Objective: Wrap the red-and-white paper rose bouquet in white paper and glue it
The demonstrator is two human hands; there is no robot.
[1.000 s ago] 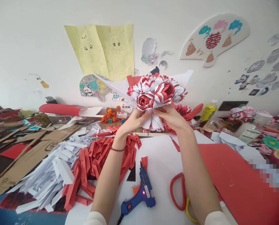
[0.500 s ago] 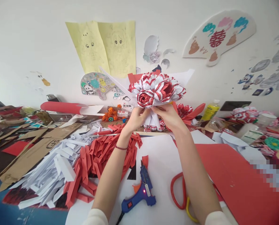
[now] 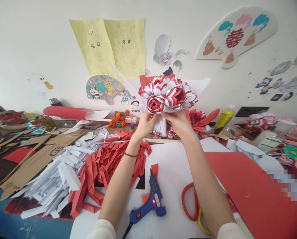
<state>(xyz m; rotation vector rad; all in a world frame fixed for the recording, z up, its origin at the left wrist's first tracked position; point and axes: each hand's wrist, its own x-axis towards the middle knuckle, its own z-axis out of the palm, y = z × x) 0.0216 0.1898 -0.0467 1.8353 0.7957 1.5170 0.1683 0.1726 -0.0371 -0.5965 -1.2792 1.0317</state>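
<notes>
A bouquet of red and white folded-paper flowers (image 3: 165,94) is held up in front of the wall, its blooms facing me. My left hand (image 3: 146,124) is closed around its lower left side, just under the blooms. On the right, my right hand (image 3: 176,122) grips the same bouquet, thumb toward the middle. White paper hangs below between the two hands, and most of the fingertips are hidden behind it. Between my forearms a blue hot glue gun (image 3: 152,199) lies on white paper, its small red light lit. Scissors (image 3: 192,205) with red and yellow handles lie partly under my right forearm.
Folded white paper strips (image 3: 56,176) and red paper strips (image 3: 113,162) are heaped at the left, beside cardboard (image 3: 39,156). Red paper (image 3: 253,186) covers the right side. Along the wall stand a yellow bottle (image 3: 224,117), a red paper roll (image 3: 65,112) and more paper flowers (image 3: 261,120).
The view has shifted very slightly. Both hands keep their hold on the bouquet, which stays in nearly the same place.
</notes>
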